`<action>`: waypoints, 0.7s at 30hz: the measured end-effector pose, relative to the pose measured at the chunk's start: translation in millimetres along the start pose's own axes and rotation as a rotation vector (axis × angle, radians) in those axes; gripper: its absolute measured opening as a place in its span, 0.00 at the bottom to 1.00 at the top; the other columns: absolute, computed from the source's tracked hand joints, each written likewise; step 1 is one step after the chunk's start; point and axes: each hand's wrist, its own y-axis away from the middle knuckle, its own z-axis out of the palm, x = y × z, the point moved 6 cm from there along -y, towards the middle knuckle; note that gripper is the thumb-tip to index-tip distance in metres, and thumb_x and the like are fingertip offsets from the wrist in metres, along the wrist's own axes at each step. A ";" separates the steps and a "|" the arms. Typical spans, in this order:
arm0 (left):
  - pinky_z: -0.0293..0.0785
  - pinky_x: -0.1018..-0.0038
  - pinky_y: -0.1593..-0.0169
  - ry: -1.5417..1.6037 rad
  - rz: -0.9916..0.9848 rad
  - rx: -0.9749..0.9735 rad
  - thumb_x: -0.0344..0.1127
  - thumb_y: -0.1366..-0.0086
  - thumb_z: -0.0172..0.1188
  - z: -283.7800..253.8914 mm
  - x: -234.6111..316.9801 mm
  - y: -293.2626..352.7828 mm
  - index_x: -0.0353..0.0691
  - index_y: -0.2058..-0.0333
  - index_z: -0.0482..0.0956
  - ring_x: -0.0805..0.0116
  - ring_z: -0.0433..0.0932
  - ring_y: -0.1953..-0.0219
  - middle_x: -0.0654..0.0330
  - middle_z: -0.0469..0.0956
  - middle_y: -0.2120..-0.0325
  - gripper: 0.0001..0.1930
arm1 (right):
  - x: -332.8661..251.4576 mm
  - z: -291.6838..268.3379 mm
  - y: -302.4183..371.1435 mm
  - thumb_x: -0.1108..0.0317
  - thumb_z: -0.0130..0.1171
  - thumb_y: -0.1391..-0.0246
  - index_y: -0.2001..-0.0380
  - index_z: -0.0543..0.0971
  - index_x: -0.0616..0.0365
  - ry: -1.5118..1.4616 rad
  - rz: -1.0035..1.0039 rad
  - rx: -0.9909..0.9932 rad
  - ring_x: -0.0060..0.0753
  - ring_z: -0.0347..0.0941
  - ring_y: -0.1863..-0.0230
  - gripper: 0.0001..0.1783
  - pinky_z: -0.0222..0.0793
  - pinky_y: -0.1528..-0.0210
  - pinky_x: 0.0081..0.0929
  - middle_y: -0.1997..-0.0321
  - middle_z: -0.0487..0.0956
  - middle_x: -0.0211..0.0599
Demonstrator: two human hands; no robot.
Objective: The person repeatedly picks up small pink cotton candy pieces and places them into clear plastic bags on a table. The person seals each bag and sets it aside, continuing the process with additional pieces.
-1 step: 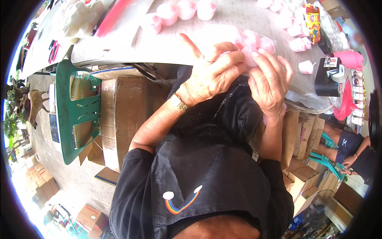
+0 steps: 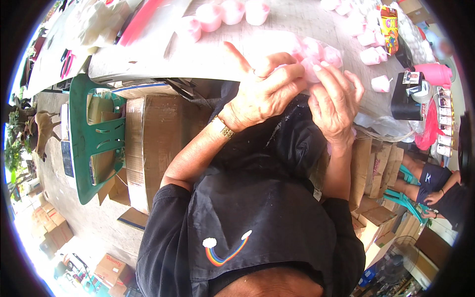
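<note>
At the table's near edge, both hands meet at a clear plastic bag (image 2: 332, 56) with several rounded, pale pink pieces inside. My left hand (image 2: 267, 91) has its fingers curled and pinched at the bag's near end, thumb stretched out to the left. My right hand (image 2: 335, 104) presses bent fingertips against the bag from the right. The fingers hide part of the bag's near end. Farther off, a row of pink cup-shaped pieces (image 2: 232, 12) stands on the white table (image 2: 148, 62). A single pink piece (image 2: 380, 83) with a thin white tip lies to the right.
More pink pieces (image 2: 370, 55), a yellow-orange snack packet (image 2: 389, 29), a black box (image 2: 406, 96) and a pink container (image 2: 434, 74) are at the right. Left of me are a green plastic chair (image 2: 81, 143) and a cardboard box (image 2: 156, 143). Another person (image 2: 445, 193) sits at the right.
</note>
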 end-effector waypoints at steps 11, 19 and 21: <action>0.11 0.22 0.39 -0.124 0.168 0.005 0.38 0.43 0.65 -2.0 0.6 4.5 0.57 0.67 0.84 0.75 0.77 0.50 0.76 0.77 0.57 0.05 | -0.9 5.9 -3.0 0.75 0.65 0.50 0.66 0.79 0.56 0.047 -0.075 0.091 0.35 0.75 0.47 0.07 0.66 0.45 0.42 0.46 0.80 0.28; 0.16 0.21 0.37 0.003 0.106 -0.041 0.38 0.45 0.66 -0.6 -8.6 -2.8 0.54 0.69 0.84 0.76 0.77 0.51 0.75 0.77 0.58 0.04 | 1.1 6.2 -2.8 0.77 0.65 0.54 0.67 0.79 0.60 0.017 -0.111 0.060 0.43 0.76 0.48 0.09 0.70 0.48 0.44 0.48 0.78 0.37; 0.16 0.21 0.37 0.014 0.091 -0.068 0.39 0.45 0.67 0.5 -8.6 -4.2 0.53 0.68 0.83 0.76 0.77 0.51 0.75 0.77 0.58 0.05 | 4.3 6.0 -3.8 0.77 0.65 0.53 0.66 0.79 0.61 -0.031 -0.050 0.053 0.44 0.76 0.48 0.09 0.70 0.49 0.45 0.48 0.78 0.38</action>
